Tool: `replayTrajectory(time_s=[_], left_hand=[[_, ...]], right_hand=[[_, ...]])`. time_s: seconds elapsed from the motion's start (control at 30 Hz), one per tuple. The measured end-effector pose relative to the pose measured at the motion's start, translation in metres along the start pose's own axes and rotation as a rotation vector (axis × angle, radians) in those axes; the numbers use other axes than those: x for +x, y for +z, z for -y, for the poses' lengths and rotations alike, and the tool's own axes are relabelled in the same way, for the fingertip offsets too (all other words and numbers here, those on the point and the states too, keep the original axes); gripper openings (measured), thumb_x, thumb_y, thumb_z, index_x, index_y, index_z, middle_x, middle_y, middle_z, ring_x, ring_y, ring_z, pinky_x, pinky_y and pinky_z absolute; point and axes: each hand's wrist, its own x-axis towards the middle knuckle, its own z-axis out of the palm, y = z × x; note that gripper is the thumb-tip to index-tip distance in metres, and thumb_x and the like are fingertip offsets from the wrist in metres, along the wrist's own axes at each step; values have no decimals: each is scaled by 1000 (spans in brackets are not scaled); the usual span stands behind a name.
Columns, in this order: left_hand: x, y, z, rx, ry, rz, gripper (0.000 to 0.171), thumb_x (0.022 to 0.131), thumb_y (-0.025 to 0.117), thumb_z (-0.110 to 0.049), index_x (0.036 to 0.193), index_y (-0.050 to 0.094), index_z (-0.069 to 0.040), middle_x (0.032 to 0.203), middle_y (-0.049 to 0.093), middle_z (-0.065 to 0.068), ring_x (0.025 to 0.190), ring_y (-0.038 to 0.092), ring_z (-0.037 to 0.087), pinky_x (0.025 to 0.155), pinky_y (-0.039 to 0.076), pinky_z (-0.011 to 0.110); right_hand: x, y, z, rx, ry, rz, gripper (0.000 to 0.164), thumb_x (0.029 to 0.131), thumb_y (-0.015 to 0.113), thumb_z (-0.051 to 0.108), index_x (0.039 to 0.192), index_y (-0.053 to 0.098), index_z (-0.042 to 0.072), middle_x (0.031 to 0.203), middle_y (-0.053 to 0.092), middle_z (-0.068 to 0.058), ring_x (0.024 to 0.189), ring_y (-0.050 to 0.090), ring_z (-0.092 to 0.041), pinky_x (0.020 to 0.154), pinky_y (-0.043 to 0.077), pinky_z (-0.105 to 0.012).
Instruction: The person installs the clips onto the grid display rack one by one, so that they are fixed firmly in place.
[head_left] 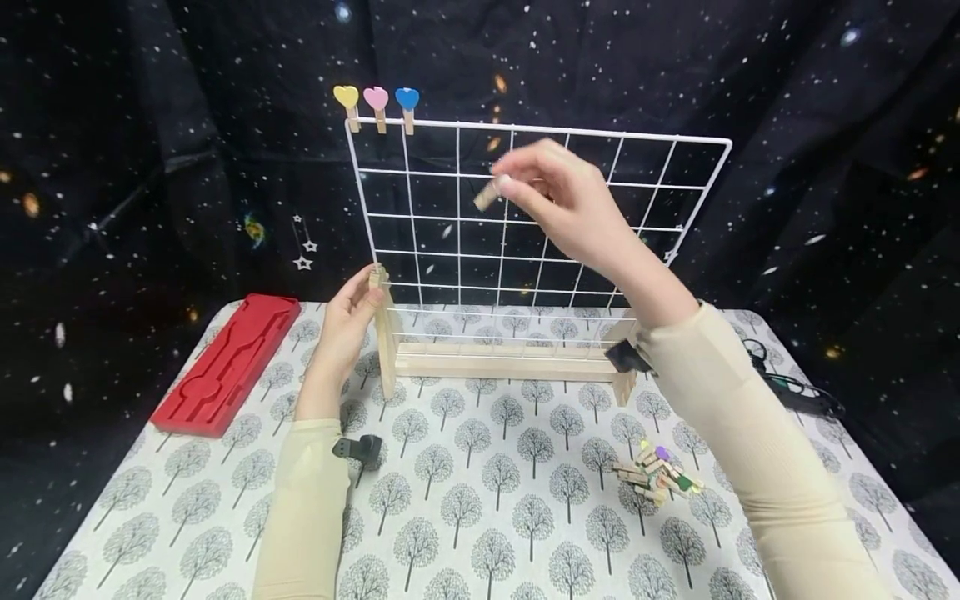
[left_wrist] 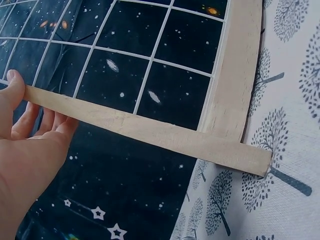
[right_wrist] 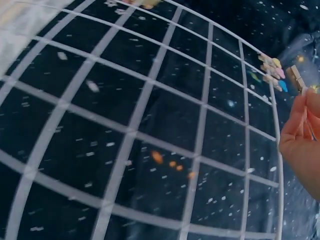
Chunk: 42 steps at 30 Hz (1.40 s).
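One white wire grid (head_left: pixel 505 222). Along its top edge, three heart-topped clothespins (head_left: pixel 377 98): one yellow, one pink, one blue. In front of it, one clothespin (head_left: pixel 487 197) in the right fingers (head_left: pixel 536 155). Before its right end, one pile of clothespins (head_left: pixel 654 478), too jumbled to count. Left of it, one red tray (head_left: pixel 225 371). Holding it, one wooden stand (head_left: pixel 502 367).

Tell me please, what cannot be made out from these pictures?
Head view: held clothespin, one end hidden by the right hand.
Head view: clothespin pile, too small and overlapping to count.
Head view: right wooden upright, partly behind the wrist camera.
Left wrist view: left hand, cut by left edge.
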Motion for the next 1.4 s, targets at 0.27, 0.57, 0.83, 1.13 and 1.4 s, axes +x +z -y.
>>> replayTrajectory(time_s=[0.27, 0.57, 0.83, 1.13, 1.4], left_hand=[[1, 5, 2, 3, -16, 18, 50, 87, 52, -20, 131, 36, -6, 131, 40, 15, 119, 38, 18, 104, 27, 34], [2, 6, 1, -24, -2, 21, 50, 87, 52, -20, 131, 35, -3, 131, 39, 15, 120, 38, 18, 104, 27, 33], [2, 2, -1, -23, -7, 5, 51, 87, 52, -20, 131, 34, -3, 131, 38, 16, 120, 37, 19, 104, 27, 34], [2, -1, -3, 0, -2, 3, 52, 86, 52, -22, 132, 34, -3, 130, 39, 16, 117, 39, 18, 105, 26, 34], [2, -1, 0, 14, -12, 15, 52, 87, 52, -23, 132, 34, -5, 132, 38, 15, 120, 37, 21, 105, 24, 36]], right_hand=[[52, -3, 5, -96, 119, -60, 23, 85, 55, 19, 102, 59, 4, 89, 64, -7, 75, 56, -11, 63, 45, -20], [88, -5, 2, -322, 126, -24, 26, 83, 56, 31, 102, 62, 15, 91, 65, 2, 77, 57, -6, 64, 44, -16], [104, 6, 15, -469, 95, 41, 19, 85, 55, 23, 94, 67, 11, 87, 66, 0, 72, 58, -6, 65, 45, -15], [108, 17, 19, -581, 60, 76, 22, 88, 49, 18, 99, 67, 12, 89, 66, 1, 70, 52, -3, 66, 44, -11], [103, 14, 12, -548, 85, 60, 22, 87, 50, 19, 99, 67, 13, 90, 66, 1, 68, 53, -3, 65, 43, -13]])
